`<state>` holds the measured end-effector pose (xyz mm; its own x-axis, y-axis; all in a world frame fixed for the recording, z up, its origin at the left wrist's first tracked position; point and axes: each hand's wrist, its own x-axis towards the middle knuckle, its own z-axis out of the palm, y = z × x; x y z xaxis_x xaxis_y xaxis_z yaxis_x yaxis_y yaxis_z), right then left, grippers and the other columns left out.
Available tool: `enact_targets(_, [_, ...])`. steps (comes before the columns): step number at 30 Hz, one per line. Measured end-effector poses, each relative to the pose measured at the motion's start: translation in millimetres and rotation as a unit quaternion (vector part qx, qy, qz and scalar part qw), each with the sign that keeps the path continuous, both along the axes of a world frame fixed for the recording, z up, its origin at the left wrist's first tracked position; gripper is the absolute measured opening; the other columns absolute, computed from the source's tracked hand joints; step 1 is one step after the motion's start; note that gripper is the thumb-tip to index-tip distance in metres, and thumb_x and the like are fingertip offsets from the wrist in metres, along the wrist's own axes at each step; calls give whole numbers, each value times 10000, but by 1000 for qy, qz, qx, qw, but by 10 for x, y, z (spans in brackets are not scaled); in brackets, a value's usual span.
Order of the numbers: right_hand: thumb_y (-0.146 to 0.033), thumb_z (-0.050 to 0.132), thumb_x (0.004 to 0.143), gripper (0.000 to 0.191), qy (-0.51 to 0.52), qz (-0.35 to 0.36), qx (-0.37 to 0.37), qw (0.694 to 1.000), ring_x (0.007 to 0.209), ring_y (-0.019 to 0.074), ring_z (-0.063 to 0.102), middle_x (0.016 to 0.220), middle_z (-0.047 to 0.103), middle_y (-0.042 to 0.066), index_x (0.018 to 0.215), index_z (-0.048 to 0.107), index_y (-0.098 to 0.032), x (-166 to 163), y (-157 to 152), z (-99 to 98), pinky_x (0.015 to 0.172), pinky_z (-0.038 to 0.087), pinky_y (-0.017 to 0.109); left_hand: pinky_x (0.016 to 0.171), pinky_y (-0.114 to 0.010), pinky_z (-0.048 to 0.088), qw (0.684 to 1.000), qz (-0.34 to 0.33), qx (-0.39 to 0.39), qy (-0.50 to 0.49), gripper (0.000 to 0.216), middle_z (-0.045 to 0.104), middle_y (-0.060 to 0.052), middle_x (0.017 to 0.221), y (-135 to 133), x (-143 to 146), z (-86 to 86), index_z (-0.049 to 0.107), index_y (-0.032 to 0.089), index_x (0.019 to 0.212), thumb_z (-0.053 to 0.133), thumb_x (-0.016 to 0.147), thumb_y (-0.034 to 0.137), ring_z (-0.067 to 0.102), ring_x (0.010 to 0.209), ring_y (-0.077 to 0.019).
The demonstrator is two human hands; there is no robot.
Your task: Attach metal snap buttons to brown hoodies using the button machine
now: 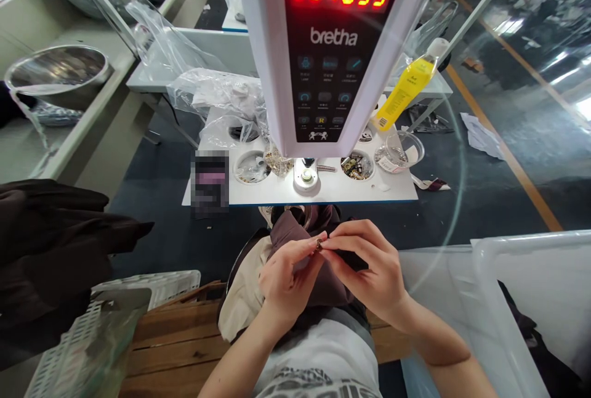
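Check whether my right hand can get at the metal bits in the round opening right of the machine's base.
Probably yes: nothing visible stands between your right hand and the uncovered metal bits, though that hand is busy at a small piece.
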<state>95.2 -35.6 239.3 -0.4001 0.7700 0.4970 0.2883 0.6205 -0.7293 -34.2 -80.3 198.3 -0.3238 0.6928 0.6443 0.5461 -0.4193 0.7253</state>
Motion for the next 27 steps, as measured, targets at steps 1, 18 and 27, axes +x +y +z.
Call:
enact_targets(1, [-46, 643, 732, 234, -2, -2, 1, 1000, 838, 129, 577, 884, 609, 30, 910, 637, -198, -9, 1, -3, 737, 500, 270, 671, -162, 558, 1000, 5, 8, 11, 292, 720, -10, 855, 3, 1, -10, 594, 162, 930, 686, 687, 28, 682, 739, -96])
enact_targets(18, [-72, 594, 757, 170, -41, 21, 9, 999, 784, 141, 580, 842, 616, 34, 856, 626, -207, 44, 130, 43, 707, 500, 282, 688, -193, 591, 931, -191, -220, -219, 190, 718, -58, 923, -6, -84, 103, 605, 168, 995, 578, 807, 164, 692, 821, -144])
enact_targets(27, [-100, 591, 781, 183, -28, 48, -35, 998, 812, 134, 595, 884, 612, 38, 920, 643, -208, 97, 139, 42, 725, 518, 268, 618, -182, 594, 925, -192, -207, -255, 170, 722, -57, 825, 6, -95, 111, 625, 154, 961, 602, 793, 159, 683, 657, -115])
